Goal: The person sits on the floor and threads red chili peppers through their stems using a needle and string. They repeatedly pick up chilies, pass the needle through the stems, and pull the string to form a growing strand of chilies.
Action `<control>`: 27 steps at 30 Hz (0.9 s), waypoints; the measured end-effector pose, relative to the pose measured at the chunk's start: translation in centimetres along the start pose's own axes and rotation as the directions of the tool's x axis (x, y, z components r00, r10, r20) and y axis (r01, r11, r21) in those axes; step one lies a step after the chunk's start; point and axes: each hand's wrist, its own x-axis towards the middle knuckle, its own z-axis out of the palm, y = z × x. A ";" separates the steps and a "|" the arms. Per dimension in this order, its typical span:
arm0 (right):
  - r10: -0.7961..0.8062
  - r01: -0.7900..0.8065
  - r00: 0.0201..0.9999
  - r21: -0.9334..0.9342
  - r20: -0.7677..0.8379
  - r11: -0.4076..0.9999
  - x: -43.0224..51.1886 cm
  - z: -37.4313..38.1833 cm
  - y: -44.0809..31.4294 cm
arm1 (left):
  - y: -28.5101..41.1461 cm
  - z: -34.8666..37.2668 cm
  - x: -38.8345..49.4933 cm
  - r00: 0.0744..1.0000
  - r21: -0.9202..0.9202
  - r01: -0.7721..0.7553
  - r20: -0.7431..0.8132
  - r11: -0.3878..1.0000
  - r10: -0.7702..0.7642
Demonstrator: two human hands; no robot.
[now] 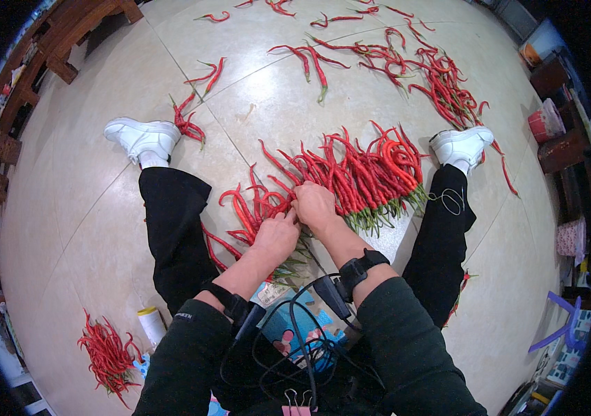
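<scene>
A dense row of long red chili peppers (358, 177) lies on the floor between my legs, with their green stems (373, 216) towards me. My right hand (317, 207) is closed at the left end of this row, its fingers curled around a red chili pepper. Touching it from the lower left is my left hand (277, 238), over a looser group of chili peppers (248, 208). Its fingertips meet my right thumb, and what is between them is hidden. From the row's right end, a thin pale thread (449, 200) loops onto my right trouser leg.
More chili peppers (443, 88) lie scattered ahead, with a small heap (106, 353) at lower left beside a thread spool (151, 325). Black cables (300, 333) cross a blue foam mat (287, 317) near my lap. Wooden furniture (51, 47) lines the left side.
</scene>
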 end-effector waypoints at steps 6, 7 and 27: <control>-0.127 0.127 0.992 0.005 -0.012 0.992 -0.7 0.2 0.5 | 0.5 -0.9 -0.1 1.000 0.117 -0.011 0.024 0.993 0.008; -0.120 0.120 0.993 -0.002 0.006 0.993 -0.8 0.1 0.5 | 0.7 -1.1 -0.1 1.000 0.154 0.001 -0.001 0.988 -0.001; 0.031 -0.031 0.998 -0.004 -0.047 1.000 -1.3 0.1 -0.3 | -2.0 -2.1 0.7 0.969 0.140 -0.236 0.108 0.962 0.222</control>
